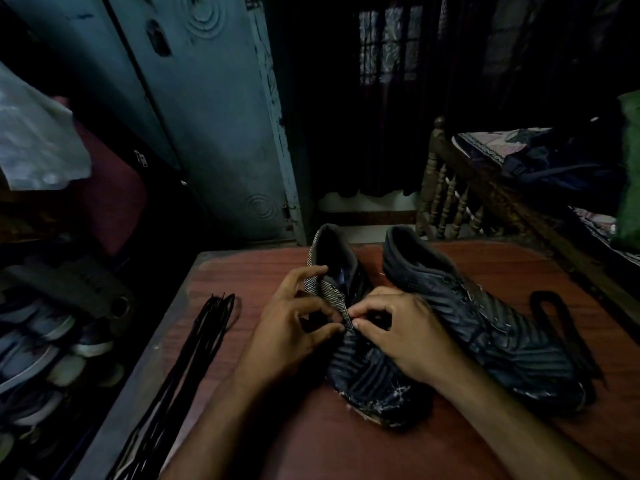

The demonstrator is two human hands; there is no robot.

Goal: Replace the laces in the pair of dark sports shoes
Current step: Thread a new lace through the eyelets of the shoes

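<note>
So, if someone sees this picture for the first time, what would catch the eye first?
Most likely the two hands at the centre of the wooden table: the left hand and the right hand meet over the eyelet area of the near dark shoe, fingers pinching there. Next, the second dark shoe lies to its right with a black lace beside it. A bundle of black laces lies along the table's left edge.

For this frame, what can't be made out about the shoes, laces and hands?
Head view only:
- Eyelets of the near shoe: covered by the left hand and right hand.
- What the fingertips pinch: too small and dark to tell lace from shoe edge.
- Bundle of black laces: lower end cut off by the bottom edge; count unclear.
- Lace beside the far shoe: partly behind it.
</note>
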